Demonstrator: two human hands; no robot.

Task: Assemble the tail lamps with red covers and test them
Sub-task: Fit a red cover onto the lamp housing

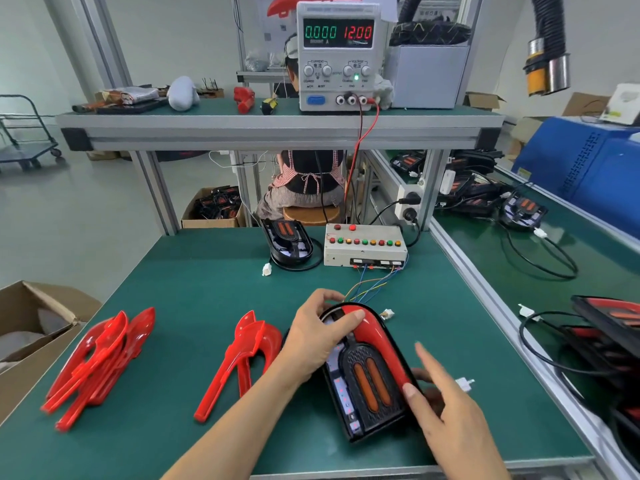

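Note:
A black tail lamp [367, 386] with two orange strips lies on the green mat near the front edge. A red cover [377, 336] sits along its top and right side. My left hand [320, 336] rests over the lamp's upper left, with the thumb pressing on the cover's top. My right hand [436, 393] presses the cover's lower right edge with its thumb, fingers spread. Two piles of loose red covers lie to the left, one [100, 358] far left and one [242, 355] beside my left hand. A second black lamp [289, 242] stands at the back.
A test box [363, 245] with coloured buttons sits at the back, its thin wires running to the lamp. A power supply [337, 53] on the shelf reads 0.000 and 12.00. More lamps [609, 327] are stacked at right, a cardboard box [31, 327] at left. A person sits behind the bench.

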